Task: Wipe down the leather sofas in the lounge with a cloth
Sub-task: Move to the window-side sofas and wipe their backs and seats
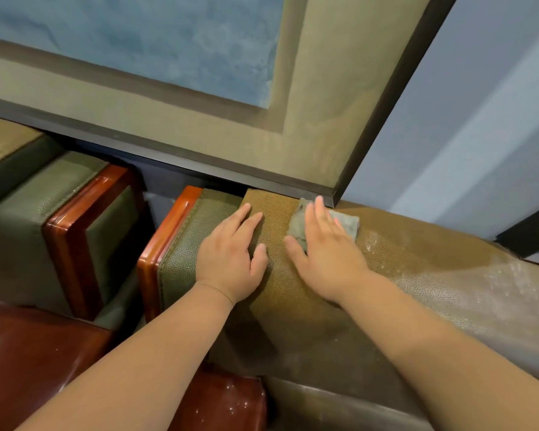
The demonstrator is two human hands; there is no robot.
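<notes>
Hands flat, fingers straight: left (231, 253) on sofa (417, 284) | right (327, 253) pressing crumpled grey cloth (346, 227) | leather pebbled, olive-brown

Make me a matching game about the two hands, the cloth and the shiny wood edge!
Things:
1. left hand
2. right hand
3. cloth
4. wood edge

States:
A. grey and crumpled, lying on the sofa top
B. glossy reddish-brown, on the sofa's end
C. resting flat on bare leather, no cloth under it
D. pressing the cloth down with straight fingers

Pairs: 1-C, 2-D, 3-A, 4-B
</notes>
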